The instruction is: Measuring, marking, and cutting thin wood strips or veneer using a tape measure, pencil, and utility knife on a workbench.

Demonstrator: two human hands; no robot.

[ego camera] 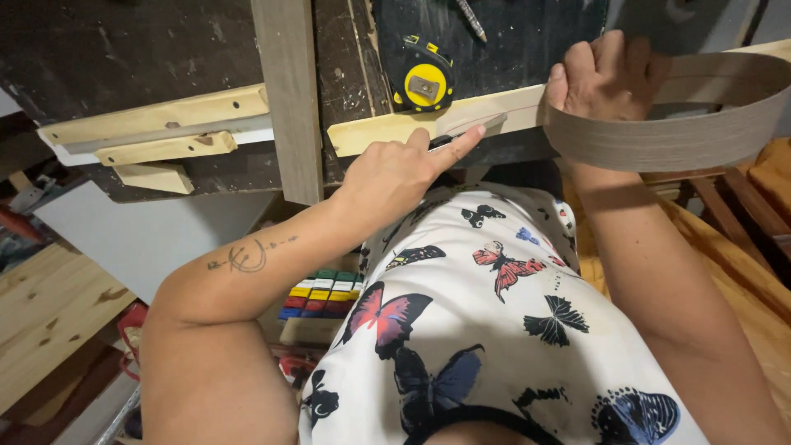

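Note:
My left hand [401, 170] grips a small cutting tool [471, 129], index finger stretched along it, its tip against the edge of a pale wooden strip [387, 129] lying on the dark workbench [124, 49]. My right hand [604, 76] clasps the strip's right end together with a grey-brown band of edge tape [667, 144]. The tape curls away to the right in a wide loop. A yellow and black tape measure [424, 78] sits just above the strip, between the two hands.
A grey board [288, 91] lies upright across the bench, left of the strip. Pale wood offcuts [156, 132] lie at the bench's left edge. A stack of coloured blocks [321, 297] shows below the bench. Wooden panels [49, 313] lie at lower left and slats [741, 214] at right.

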